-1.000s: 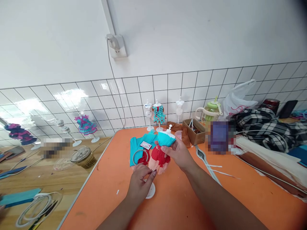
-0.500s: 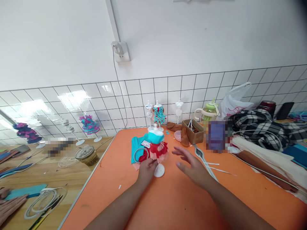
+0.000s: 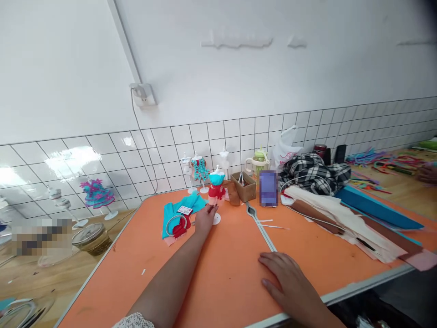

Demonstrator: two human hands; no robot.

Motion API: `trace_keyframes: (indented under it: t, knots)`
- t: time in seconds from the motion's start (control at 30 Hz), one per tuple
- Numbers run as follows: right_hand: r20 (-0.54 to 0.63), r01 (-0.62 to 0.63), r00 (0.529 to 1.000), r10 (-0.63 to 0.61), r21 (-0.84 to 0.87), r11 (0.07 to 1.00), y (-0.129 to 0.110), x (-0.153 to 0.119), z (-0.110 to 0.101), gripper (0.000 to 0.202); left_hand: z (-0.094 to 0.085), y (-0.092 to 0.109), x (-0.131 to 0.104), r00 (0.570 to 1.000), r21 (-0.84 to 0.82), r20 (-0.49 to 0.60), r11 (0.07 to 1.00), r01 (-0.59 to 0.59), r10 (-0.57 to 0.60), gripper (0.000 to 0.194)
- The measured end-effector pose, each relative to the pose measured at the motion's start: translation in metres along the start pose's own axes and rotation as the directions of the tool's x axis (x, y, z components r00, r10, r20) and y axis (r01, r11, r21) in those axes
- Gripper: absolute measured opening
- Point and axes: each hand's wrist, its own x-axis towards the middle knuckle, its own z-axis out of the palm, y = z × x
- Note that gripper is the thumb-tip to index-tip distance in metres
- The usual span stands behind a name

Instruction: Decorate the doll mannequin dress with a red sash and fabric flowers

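A small white dress form [image 3: 217,172] wears a turquoise top and a red and pink ruffled skirt [image 3: 216,192]. It stands upright on a round white base [image 3: 216,219]. My left hand [image 3: 206,217] reaches far forward, its fingers closed at the stand just below the skirt. Near the table's front edge, my right hand [image 3: 286,278] lies flat with fingers stretched, holding nothing. Its fingertips are beside the end of a grey and white strap [image 3: 262,230]. Left of the dress form lie folded turquoise cloth [image 3: 170,212], a metal ring [image 3: 167,226] and red fabric [image 3: 182,229].
Behind stand other dress forms, one in turquoise frills [image 3: 200,168]. A cardboard box [image 3: 247,191] of tools and a green-lidded bottle [image 3: 261,159] stand near the wall. Fabric strips [image 3: 344,218] and plaid cloth [image 3: 310,171] cover the right side. A glass jar [image 3: 92,239] stands left.
The camera view has turned right. My left hand and the dressed form are farther forward, towards the wall. My right hand has moved back from beside the form down to the table's front edge.
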Motion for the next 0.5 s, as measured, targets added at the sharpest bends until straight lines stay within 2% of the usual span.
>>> trace_keyframes:
  t: [0.13,0.2,0.33,0.5]
  knots:
    - [0.008,-0.032,0.999,0.031,0.025,0.999,-0.005,0.005,-0.006,0.042,0.001,-0.004,-0.011,1.000,0.086,-0.023,0.996,-0.014,0.016,0.043]
    - [0.005,-0.042,0.999,0.042,0.040,0.998,-0.006,0.005,-0.007,0.040,-0.002,-0.005,-0.017,1.000,0.163,-0.001,0.986,-0.019,0.019,0.047]
    - [-0.010,-0.057,0.998,0.058,0.054,0.997,-0.009,0.003,-0.008,0.039,-0.005,0.000,-0.018,0.996,0.265,0.089,0.964,-0.003,-0.022,0.031]
    - [-0.039,-0.043,0.998,0.045,0.046,0.998,-0.014,0.002,-0.010,0.037,0.002,0.014,-0.019,0.999,0.346,0.050,0.938,0.001,-0.020,0.032]
